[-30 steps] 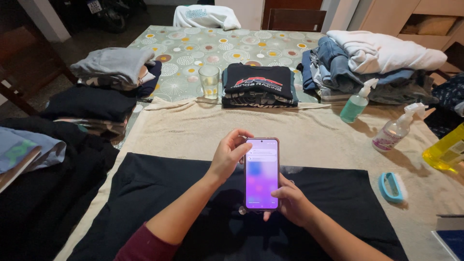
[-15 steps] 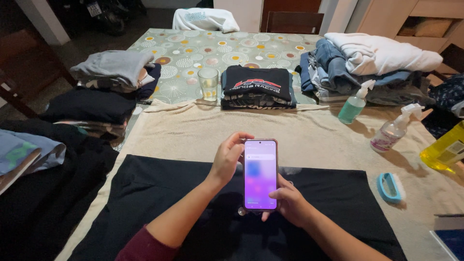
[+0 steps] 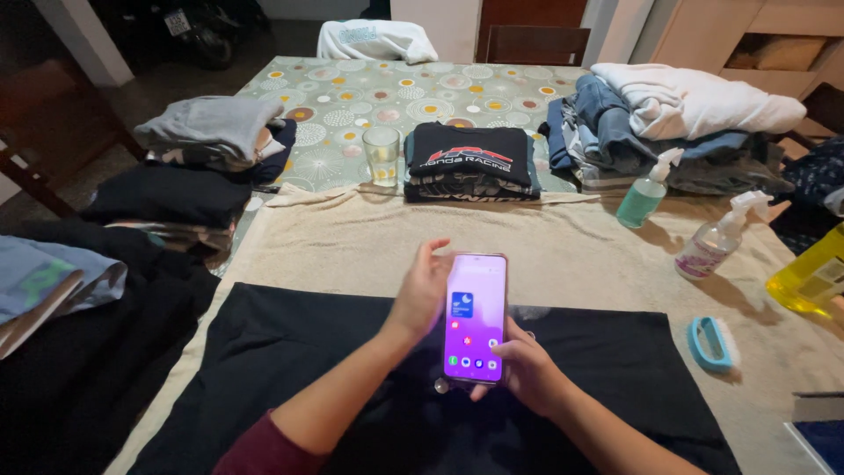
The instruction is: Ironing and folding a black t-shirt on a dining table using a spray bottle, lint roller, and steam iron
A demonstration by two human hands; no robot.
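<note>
A smartphone (image 3: 475,317) with a lit purple screen is held upright above a black garment (image 3: 290,369) spread flat on a beige towel (image 3: 563,246). My right hand (image 3: 523,369) grips the phone from below and behind, thumb near the screen's lower edge. My left hand (image 3: 425,290) rests against the phone's left edge, fingers raised beside the upper part of the screen.
Folded clothes are stacked at the left (image 3: 211,132), centre back (image 3: 470,158) and right back (image 3: 668,123). A drinking glass (image 3: 381,154), two spray bottles (image 3: 646,189) (image 3: 716,237), a yellow bottle (image 3: 813,277) and a blue brush (image 3: 712,341) stand around the towel.
The phone screen has switched from a notification panel to a home screen with icons. My left hand's fingers have lifted off the phone's top and now sit beside its left edge.
</note>
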